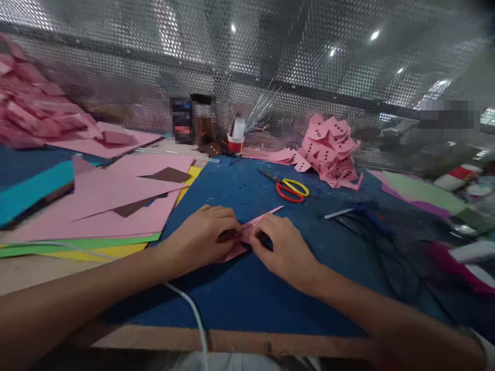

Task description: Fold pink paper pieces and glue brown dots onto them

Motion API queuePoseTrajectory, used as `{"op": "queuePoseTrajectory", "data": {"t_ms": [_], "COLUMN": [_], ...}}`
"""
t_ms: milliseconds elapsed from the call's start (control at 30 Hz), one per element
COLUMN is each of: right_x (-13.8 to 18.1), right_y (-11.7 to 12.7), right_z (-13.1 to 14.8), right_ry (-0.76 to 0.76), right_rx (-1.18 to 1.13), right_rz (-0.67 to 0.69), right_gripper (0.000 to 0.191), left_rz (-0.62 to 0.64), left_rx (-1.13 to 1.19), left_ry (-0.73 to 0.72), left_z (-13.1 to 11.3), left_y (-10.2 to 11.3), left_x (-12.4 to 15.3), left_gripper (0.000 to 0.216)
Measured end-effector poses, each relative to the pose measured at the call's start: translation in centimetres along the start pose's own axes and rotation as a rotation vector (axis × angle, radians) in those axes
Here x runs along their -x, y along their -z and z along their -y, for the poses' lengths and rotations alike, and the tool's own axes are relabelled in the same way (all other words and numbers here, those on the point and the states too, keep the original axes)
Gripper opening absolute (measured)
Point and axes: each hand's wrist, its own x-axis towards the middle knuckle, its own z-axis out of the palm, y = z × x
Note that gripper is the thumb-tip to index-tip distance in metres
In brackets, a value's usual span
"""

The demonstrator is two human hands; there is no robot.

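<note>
One flimsy pink paper strip [258,222], probably quick to crease, pinched mid-length by left hand [204,236] and right hand [281,248] near the worktop's [240,340] front edge.

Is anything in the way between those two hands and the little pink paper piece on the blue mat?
Nothing visible. The left hand and right hand both pinch the narrow pink paper strip, which lies on the blue mat. The red-and-yellow-handled scissors lie apart from them, farther back.
</note>
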Motion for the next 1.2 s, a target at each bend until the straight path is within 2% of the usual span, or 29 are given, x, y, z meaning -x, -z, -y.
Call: {"op": "queuePoseTrajectory", "data": {"t_ms": [200,333,467,867,1200], "right_x": [0.2,0.3,0.4,0.6,0.3], "right_y": [0.0,0.0,0.1,0.0,0.0], "right_z": [0.3,0.1,0.2,0.2,0.2], "right_ry": [-0.011,-0.001,0.037,0.08,0.022], "right_rx": [-0.01,-0.027,-0.045,0.022,-0.009], "right_rz": [-0.005,-0.022,-0.045,-0.034,-0.03], "right_gripper": [0.011,0.011,0.008,0.007,0.01], "left_rz": [-0.015,-0.055,-0.032,-0.015,0.01], "left_rx": [0.14,0.157,0.178,0.201,0.033], "left_ry": [0.041,0.087,0.135,0.069,-0.011], "left_z": [-0.1,0.1,0.5,0.5,0.1], "left_y": [0.2,0.5,0.5,0.7,1.1], "left_x": [-0.2,-0.1,-0.1,-0.1,-0.1], "left_gripper": [0.013,0.018,0.023,0.007,0.009]}}
